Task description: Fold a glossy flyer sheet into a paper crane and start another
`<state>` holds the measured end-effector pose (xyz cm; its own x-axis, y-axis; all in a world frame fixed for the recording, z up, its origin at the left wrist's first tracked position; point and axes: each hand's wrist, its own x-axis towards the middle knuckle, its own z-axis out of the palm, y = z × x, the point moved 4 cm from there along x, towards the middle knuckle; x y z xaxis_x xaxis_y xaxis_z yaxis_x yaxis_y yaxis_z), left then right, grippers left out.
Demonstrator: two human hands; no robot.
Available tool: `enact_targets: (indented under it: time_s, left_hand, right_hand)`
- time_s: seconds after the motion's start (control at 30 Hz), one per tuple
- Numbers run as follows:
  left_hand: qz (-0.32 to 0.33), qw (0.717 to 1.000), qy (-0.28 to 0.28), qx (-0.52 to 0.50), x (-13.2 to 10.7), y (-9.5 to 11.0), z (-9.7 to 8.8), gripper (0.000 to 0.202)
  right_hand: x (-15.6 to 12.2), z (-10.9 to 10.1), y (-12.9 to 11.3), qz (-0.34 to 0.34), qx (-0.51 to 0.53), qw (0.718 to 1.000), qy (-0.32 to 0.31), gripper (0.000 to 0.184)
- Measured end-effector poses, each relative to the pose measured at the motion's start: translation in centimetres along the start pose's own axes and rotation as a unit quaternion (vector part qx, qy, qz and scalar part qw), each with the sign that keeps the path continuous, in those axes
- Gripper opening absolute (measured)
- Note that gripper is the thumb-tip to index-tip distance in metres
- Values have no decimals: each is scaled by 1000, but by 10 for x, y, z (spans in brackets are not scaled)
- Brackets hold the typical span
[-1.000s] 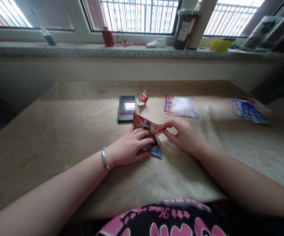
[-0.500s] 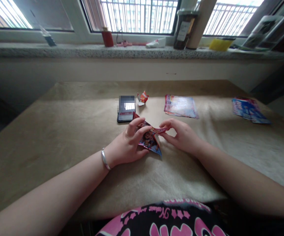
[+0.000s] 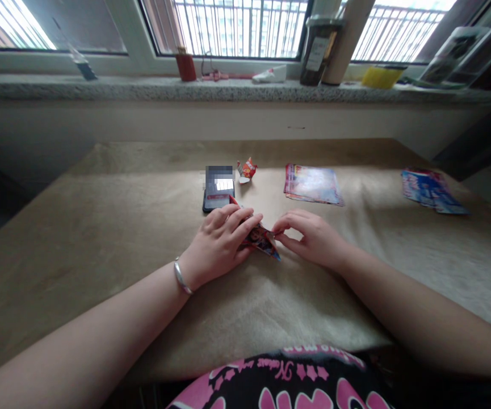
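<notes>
A small sheet of colourful printed paper (image 3: pixel 264 241), partly folded, lies between my hands at the middle of the table. My left hand (image 3: pixel 225 236), with a silver bangle at the wrist, rests over its left part, fingers on top and thumb at the near side. The paper's right corner is pinched between the thumb and forefinger of my right hand (image 3: pixel 307 234). One red point of the paper sticks out beyond my left fingers, touching or overlapping the near edge of a phone (image 3: pixel 217 201). The part under my left palm is hidden.
Behind the phone's right side stands a small red folded paper piece (image 3: pixel 247 170). Stacked printed sheets (image 3: pixel 313 184) lie beyond my right hand, and blue printed sheets (image 3: pixel 432 192) sit at the table's right. A stone windowsill (image 3: pixel 143 91) with several items runs along the back.
My left hand has flattened onto the paper, its fingers lower and closer together. The paper lies flatter, its near corner moved up, and my right hand has lowered slightly with its corner.
</notes>
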<state>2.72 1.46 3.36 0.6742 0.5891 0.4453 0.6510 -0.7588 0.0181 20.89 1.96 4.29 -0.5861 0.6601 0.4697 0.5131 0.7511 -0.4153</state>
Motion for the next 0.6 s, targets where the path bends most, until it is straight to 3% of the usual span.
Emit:
enact_targets:
  time_s: [0.1, 0.3, 0.6]
  left_hand:
    - [5, 1000, 17, 14, 1, 1, -3, 56]
    - [21, 1000, -12, 9, 5, 2, -1, 65]
    - [18, 1000, -23, 9, 6, 2, -1, 64]
  right_hand:
    - [-1, 2, 1, 1, 4, 1000, -13, 6]
    - [-2, 4, 0, -2, 14, 1000, -28, 5]
    - [-2, 3, 0, 13, 10, 1000, -15, 5]
